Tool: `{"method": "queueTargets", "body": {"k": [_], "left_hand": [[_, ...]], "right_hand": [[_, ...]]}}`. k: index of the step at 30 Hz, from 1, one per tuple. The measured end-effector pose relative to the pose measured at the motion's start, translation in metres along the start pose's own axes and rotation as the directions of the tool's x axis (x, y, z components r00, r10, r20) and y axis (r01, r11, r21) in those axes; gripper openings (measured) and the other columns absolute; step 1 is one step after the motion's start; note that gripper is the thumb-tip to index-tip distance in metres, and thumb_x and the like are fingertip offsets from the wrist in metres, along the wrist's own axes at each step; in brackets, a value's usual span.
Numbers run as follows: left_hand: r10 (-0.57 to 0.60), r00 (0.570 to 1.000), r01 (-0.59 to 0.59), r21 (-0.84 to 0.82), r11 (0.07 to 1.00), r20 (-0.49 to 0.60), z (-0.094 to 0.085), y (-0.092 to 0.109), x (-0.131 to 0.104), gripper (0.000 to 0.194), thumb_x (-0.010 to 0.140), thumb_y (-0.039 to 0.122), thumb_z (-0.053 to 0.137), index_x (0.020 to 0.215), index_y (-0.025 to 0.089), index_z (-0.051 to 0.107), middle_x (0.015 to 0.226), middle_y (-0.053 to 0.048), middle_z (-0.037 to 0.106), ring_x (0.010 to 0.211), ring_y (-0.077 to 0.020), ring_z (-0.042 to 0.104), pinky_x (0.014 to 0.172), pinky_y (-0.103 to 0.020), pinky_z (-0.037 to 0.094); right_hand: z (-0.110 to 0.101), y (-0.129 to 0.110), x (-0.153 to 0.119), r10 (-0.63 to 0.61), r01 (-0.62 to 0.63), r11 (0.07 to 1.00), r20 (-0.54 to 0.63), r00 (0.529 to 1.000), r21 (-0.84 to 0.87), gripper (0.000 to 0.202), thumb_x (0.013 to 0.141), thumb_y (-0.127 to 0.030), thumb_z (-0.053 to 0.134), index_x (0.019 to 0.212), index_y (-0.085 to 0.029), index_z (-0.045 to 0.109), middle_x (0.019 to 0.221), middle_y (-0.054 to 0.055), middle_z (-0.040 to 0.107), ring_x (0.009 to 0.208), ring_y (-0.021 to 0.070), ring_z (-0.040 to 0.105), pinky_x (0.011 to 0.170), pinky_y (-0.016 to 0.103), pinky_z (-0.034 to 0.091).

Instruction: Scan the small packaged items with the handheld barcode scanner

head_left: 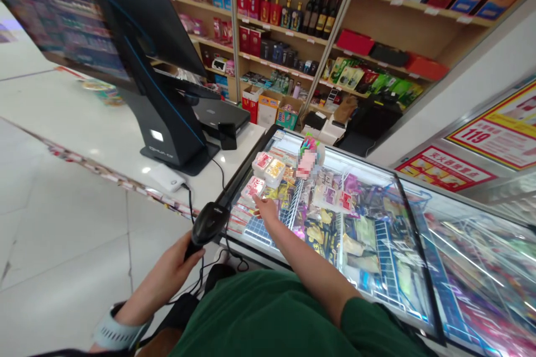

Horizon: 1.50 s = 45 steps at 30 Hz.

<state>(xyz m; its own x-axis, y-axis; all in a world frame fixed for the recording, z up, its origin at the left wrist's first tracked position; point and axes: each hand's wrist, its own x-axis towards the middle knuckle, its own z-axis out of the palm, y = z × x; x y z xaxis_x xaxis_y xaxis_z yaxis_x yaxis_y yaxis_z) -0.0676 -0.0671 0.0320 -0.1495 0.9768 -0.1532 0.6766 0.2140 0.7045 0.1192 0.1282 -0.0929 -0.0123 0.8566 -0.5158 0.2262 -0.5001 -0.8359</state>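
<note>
My left hand [184, 259] is closed around the handle of a black barcode scanner [209, 222], whose head points towards the freezer's edge. My right hand [267, 211] reaches over the glass top of a chest freezer [268, 242]. Its fingers are apart, and the index fingertip is at the near edge of a small clear plastic box with a red-and-white label [253, 187]. Whether it presses on the box I cannot tell. Just beyond lie a yellow-labelled box [275, 172] and another red-labelled box [263, 161], side by side on the glass.
A point-of-sale monitor [163, 122] stands on the white counter [104, 139] at left, with a white device [166, 177] beside it. Farther along the freezer is a partly blurred colourful item [309, 159]. Cables [201, 268] hang below the scanner. Stocked shelves [288, 28] line the back.
</note>
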Motion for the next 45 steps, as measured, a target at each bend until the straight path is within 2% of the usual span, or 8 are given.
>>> {"method": "queueTargets", "body": {"k": [5,8,11,16,20,29,37,45], "left_hand": [[-0.032,0.999,0.033,0.001,0.999,-0.023,-0.006,0.003,-0.003,0.04,0.081,0.046,0.049,0.108,0.017,0.054,0.097,-0.009,0.071,0.088,-0.0247,0.067,0.079,-0.033,0.051],[-0.034,0.999,0.035,0.007,0.999,-0.023,-0.006,0.006,-0.003,0.041,0.081,0.046,0.049,0.108,0.017,0.054,0.097,-0.009,0.072,0.089,-0.0246,0.067,0.079,-0.032,0.052],[-0.033,0.999,0.033,0.015,0.999,-0.014,-0.005,0.011,0.001,0.042,0.08,0.047,0.049,0.108,0.017,0.054,0.097,-0.009,0.072,0.089,-0.0255,0.067,0.079,-0.033,0.052],[0.009,0.999,-0.01,0.022,1.0,0.034,0.002,0.022,0.012,0.044,0.08,0.046,0.049,0.113,0.016,0.053,0.102,-0.011,0.071,0.095,-0.027,0.067,0.083,-0.035,0.051],[0.085,0.993,-0.087,0.017,0.996,0.081,0.013,0.034,0.025,0.041,0.083,0.041,0.049,0.117,0.018,0.053,0.108,-0.01,0.07,0.1,-0.0267,0.065,0.086,-0.035,0.05],[0.281,0.914,-0.292,-0.004,0.956,0.292,0.046,0.09,0.054,0.045,0.088,0.035,0.045,0.128,0.015,0.047,0.127,-0.013,0.06,0.116,-0.0243,0.057,0.1,-0.035,0.043],[0.359,0.832,-0.386,-0.024,0.922,0.423,0.07,0.128,0.073,0.043,0.088,0.036,0.046,0.127,0.017,0.046,0.125,-0.014,0.06,0.118,-0.0267,0.055,0.1,-0.04,0.041],[0.365,0.824,-0.398,-0.015,0.917,0.435,0.083,0.134,0.086,0.044,0.088,0.037,0.046,0.126,0.016,0.046,0.125,-0.015,0.059,0.121,-0.0275,0.052,0.104,-0.043,0.037]], "right_hand": [[0.015,-0.01,-0.001,0.022,-0.022,0.997,-0.003,1.0,0.072,0.03,0.076,-0.042,0.069,0.078,-0.017,0.053,0.066,0.001,0.06,0.048,0.0118,0.058,0.037,0.019,0.039],[0.013,-0.013,-0.003,0.036,-0.039,0.984,0.02,0.999,0.171,0.018,0.08,-0.029,0.064,0.074,-0.017,0.053,0.063,-0.001,0.058,0.047,0.0101,0.057,0.038,0.018,0.039],[0.004,-0.011,-0.006,0.048,-0.052,0.969,0.022,0.999,0.242,0.013,0.083,-0.025,0.058,0.073,-0.017,0.053,0.064,-0.001,0.058,0.045,0.0085,0.055,0.04,0.018,0.041],[-0.027,-0.003,-0.01,-0.005,0.006,0.967,-0.007,1.0,0.253,0.009,0.08,-0.025,0.059,0.079,-0.016,0.06,0.069,-0.001,0.063,0.048,0.0085,0.057,0.042,0.018,0.042],[-0.065,0.004,-0.016,-0.143,0.152,0.977,-0.071,0.987,0.151,0.014,0.078,-0.028,0.06,0.085,-0.016,0.064,0.072,0.0,0.065,0.052,0.0117,0.06,0.045,0.02,0.044],[-0.143,0.013,-0.035,-0.407,0.382,0.912,-0.22,0.887,-0.148,0.018,0.083,-0.031,0.056,0.092,-0.02,0.067,0.083,0.002,0.069,0.071,0.0164,0.063,0.065,0.026,0.049],[-0.176,0.008,-0.062,-0.479,0.42,0.875,-0.31,0.821,-0.241,0.017,0.085,-0.029,0.056,0.093,-0.021,0.069,0.086,0.003,0.068,0.074,0.0176,0.06,0.073,0.027,0.046],[-0.19,0.012,-0.064,-0.475,0.395,0.874,-0.329,0.816,-0.283,0.02,0.086,-0.029,0.053,0.096,-0.02,0.067,0.091,0.005,0.066,0.078,0.0179,0.058,0.077,0.029,0.046]]}}
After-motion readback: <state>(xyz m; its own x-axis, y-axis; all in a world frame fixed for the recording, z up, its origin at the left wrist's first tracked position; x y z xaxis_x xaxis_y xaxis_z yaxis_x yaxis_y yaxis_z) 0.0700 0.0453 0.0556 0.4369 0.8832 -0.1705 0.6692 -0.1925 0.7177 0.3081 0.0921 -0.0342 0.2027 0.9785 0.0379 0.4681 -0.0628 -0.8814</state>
